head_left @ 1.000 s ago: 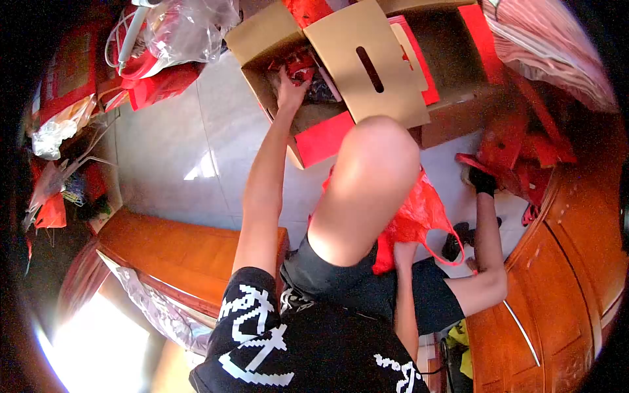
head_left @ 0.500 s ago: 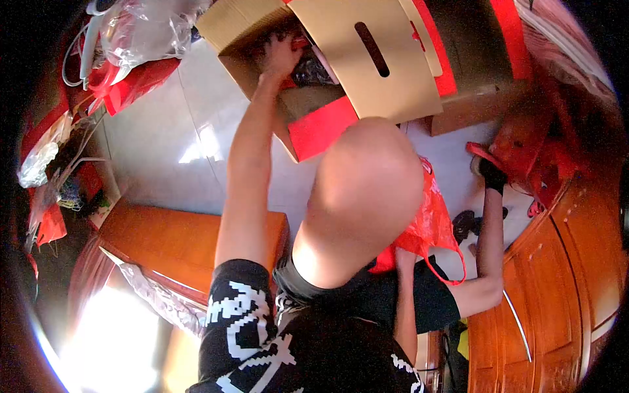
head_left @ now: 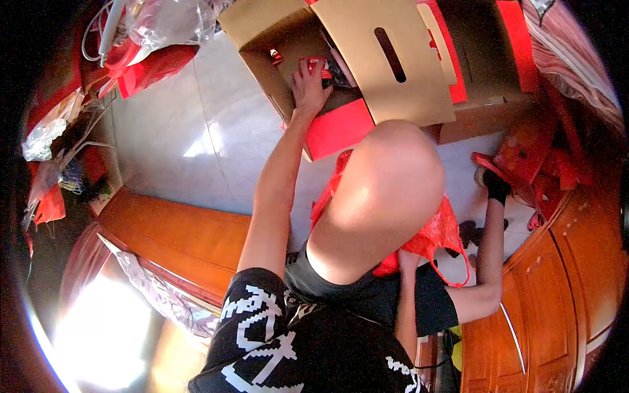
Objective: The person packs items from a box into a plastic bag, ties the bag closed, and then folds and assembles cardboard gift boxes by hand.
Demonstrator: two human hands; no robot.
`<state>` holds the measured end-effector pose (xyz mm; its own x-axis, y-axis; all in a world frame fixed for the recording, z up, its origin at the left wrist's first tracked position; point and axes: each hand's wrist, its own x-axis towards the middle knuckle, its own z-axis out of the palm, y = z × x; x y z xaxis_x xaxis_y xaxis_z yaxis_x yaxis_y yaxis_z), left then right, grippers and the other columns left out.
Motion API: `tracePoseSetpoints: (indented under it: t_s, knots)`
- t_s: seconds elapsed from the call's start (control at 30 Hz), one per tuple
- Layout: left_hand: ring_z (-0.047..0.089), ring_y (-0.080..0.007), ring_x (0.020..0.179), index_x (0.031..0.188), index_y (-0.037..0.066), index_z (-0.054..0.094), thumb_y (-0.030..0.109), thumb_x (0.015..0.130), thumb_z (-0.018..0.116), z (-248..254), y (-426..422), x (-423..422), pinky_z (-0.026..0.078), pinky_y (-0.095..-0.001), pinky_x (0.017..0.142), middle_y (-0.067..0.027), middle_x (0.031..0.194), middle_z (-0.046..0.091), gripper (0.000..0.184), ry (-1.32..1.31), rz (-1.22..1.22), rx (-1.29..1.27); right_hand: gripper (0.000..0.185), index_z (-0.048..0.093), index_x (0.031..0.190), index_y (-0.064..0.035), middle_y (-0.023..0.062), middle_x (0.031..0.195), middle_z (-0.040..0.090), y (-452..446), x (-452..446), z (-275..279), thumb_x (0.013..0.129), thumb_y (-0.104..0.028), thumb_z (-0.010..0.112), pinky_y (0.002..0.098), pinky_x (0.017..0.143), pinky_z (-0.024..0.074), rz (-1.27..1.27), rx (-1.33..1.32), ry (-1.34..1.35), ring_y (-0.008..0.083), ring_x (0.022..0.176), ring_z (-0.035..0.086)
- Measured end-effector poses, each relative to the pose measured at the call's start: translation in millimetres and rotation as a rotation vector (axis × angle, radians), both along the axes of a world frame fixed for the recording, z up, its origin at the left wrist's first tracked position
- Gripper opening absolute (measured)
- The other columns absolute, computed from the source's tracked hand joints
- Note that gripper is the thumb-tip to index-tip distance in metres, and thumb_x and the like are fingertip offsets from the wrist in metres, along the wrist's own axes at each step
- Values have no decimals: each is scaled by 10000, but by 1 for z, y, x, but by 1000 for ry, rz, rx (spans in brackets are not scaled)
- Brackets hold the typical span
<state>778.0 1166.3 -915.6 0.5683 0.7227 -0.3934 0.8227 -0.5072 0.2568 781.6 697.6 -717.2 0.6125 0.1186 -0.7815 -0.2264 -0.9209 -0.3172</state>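
L hand (head_left: 310, 90) shifted nearer, at red/wht pkt (head_left: 324, 67)

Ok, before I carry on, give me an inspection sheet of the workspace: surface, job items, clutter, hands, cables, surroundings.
Surface: pale, glossy tiled floor with a bright light patch.
Job items: open cardboard box with a red packet inside; red plastic bag beside the raised knee.
Clutter: clear plastic bag at upper left.
Hands: left hand inside the box, fingers at the packet, grip unclear; right hand at the red plastic bag, partly hidden, grip unclear.
Cables: white cord-like loop at upper left; its ends cannot be traced.
Surroundings: orange-brown wooden furniture on the left and right.
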Motion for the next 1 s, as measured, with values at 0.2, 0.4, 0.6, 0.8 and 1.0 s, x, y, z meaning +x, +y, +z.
tracePoseSetpoints:
  t_s: [0.2, 0.4, 0.6, 0.8, 1.0]
  knots:
    - [525, -459, 1223, 1373, 218, 516, 188, 726, 836, -11, 28, -1, 497, -516, 1006, -225, 1430, 369, 723, -155, 30, -176, 370, 607, 1263, 8, 189, 1295, 635, 0, 2, 1, 941, -173, 604, 439, 1049, 431, -11, -5, 22, 330, 1238, 569]
    - [490, -472, 1267, 1382, 194, 520, 247, 730, 844, -4, 42, -1, 466, -533, 1044, -239, 1504, 301, 730, -94, 93, -115, 373, 605, 1266, 8, 189, 1296, 635, -2, 4, 1, 939, -171, 608, 438, 1048, 432, -14, -5, 34, 329, 1238, 569]
    - [234, -530, 1425, 1486, 244, 396, 380, 706, 873, -23, 69, -14, 449, -571, 1055, -240, 1614, 109, 924, 2, 196, 120, 377, 604, 1269, 8, 189, 1298, 634, -10, 1, 6, 936, -168, 612, 438, 1047, 433, -37, -26, 50, 329, 1239, 569]
    - [76, -547, 1476, 1596, 284, 123, 410, 668, 906, -60, 119, -21, 208, -649, 1168, -287, 1628, 36, 1220, 76, 121, -66, 380, 602, 1272, 8, 189, 1299, 633, -19, -13, 10, 934, -166, 616, 438, 1047, 433, -71, -64, 77, 328, 1239, 569]
    - [239, -510, 1418, 1525, 275, 379, 222, 707, 857, -13, 75, 10, 297, -611, 1157, -218, 1609, 135, 948, 14, -46, -87, 390, 598, 1280, 6, 189, 1304, 631, -20, -19, 9, 929, -160, 626, 436, 1049, 434, -71, -78, 128, 327, 1243, 567]
